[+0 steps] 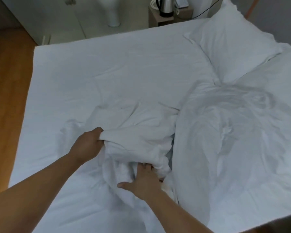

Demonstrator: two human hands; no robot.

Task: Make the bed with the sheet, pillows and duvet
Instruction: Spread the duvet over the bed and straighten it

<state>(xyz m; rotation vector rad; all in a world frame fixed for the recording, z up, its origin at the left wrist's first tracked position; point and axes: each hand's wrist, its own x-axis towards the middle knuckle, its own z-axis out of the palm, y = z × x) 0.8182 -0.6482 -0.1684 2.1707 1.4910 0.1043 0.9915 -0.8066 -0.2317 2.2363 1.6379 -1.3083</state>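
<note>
Right now we have the bunched white fabric of the duvet gathered in a crumpled mound near the middle of the bed, towards its near edge, lying on the smooth white bed sheet that covers the mattress. Our left hand grips the left side of that mound, its fingers curled round a thick fold and partly buried in the cloth. Our right hand rests on the lower edge of the same bunch with its thumb spread out to the left and its fingers pushed into the fabric, their tips hidden under a fold, so we cannot tell whether they are clamped on it or only pressing. Just to the right of the mound lies a large white pillow with a wrinkled case, touching the bunched cloth, and beyond it a second plump white pillow sits at the far right corner of the bed. Past the far edge of the bed stands a small brown bedside table carrying a shiny metal electric kettle on a black base. Wooden flooring of a warm orange-brown runs along the left side of the bed.
</note>
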